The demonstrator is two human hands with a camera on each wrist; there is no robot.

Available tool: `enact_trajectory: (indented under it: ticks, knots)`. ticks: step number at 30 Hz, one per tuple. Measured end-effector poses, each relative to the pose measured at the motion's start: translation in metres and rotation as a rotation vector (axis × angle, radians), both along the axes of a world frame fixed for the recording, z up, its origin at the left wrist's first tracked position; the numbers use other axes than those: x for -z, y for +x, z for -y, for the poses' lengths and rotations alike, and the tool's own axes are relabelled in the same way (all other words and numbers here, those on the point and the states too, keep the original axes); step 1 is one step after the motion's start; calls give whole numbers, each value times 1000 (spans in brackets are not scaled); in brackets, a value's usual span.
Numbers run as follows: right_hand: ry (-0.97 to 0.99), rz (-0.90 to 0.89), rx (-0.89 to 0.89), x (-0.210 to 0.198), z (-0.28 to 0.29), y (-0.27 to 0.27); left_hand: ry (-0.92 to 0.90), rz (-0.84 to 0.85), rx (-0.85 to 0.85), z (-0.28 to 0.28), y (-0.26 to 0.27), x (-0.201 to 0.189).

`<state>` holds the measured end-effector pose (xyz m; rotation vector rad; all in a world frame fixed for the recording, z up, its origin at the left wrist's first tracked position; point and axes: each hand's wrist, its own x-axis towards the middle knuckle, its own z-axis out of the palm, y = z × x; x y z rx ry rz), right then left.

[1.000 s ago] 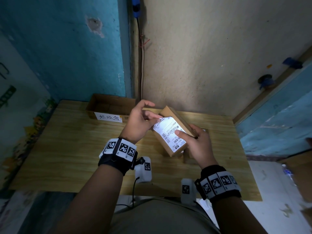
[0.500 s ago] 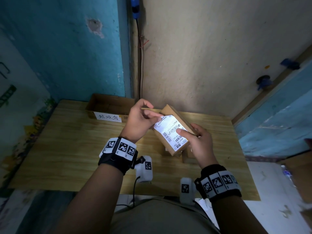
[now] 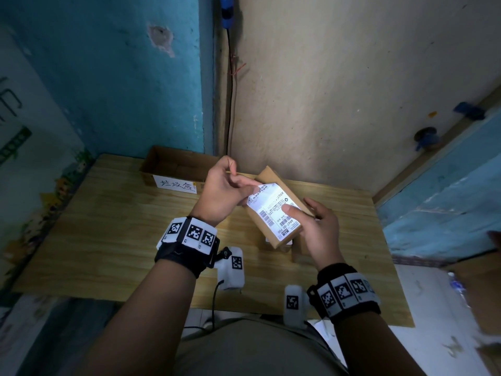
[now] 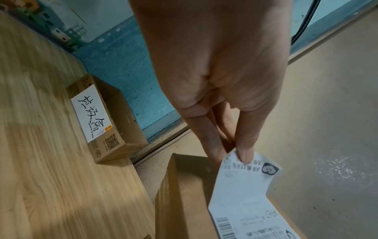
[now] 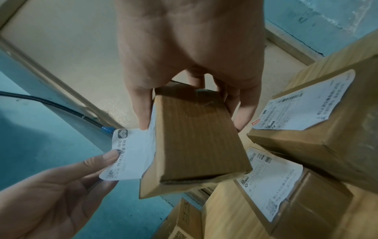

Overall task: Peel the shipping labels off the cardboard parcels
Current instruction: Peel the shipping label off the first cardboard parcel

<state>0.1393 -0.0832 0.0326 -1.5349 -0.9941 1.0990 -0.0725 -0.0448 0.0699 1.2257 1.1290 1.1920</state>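
Observation:
I hold a small brown cardboard parcel (image 3: 271, 221) (image 5: 196, 139) (image 4: 184, 197) tilted above the wooden table. My right hand (image 3: 317, 226) (image 5: 190, 103) grips it, thumb pressed on its white shipping label (image 3: 273, 210). My left hand (image 3: 230, 191) (image 4: 231, 152) pinches the label's far corner (image 4: 245, 177) between thumb and fingers; that end is lifted off the cardboard and curls free (image 5: 126, 153). The label's near part still lies on the box.
An open cardboard box (image 3: 176, 169) (image 4: 106, 119) with a handwritten white sign stands at the table's back left. Other labelled parcels (image 5: 319, 122) (image 5: 286, 194) lie on the table (image 3: 108, 226) under my right hand. Walls close off the back.
My left hand has closed on the label's far corner and pulled it up off the parcel. The parcel has risen slightly and tilted more.

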Motion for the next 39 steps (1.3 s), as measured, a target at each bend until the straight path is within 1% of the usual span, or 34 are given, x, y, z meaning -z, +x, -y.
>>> enact_trajectory:
  ticks: [6,11,14,17,21,26,33,39]
  knots:
    - [8,44,23,1,0,-3,3,-11,-21,1,-2,-1]
    - [20,87,118,-7,1,-7,-10,15,-21,-2,-2,2]
    - [36,168,137,-10,1,-7,-38,17,-24,-2,-1,4]
    - [51,200,154,-11,-1,-6,-52,24,-36,-2,1,4]
    - [32,193,160,-8,0,-5,-59,15,-31,-2,3,5]
    - [0,163,154,-1,4,-1,-58,-37,-18,0,5,5]
    - [-4,156,160,4,6,1,-61,-36,-16,4,7,7]
    - [-16,122,162,6,8,4,-20,-56,4,4,12,7]
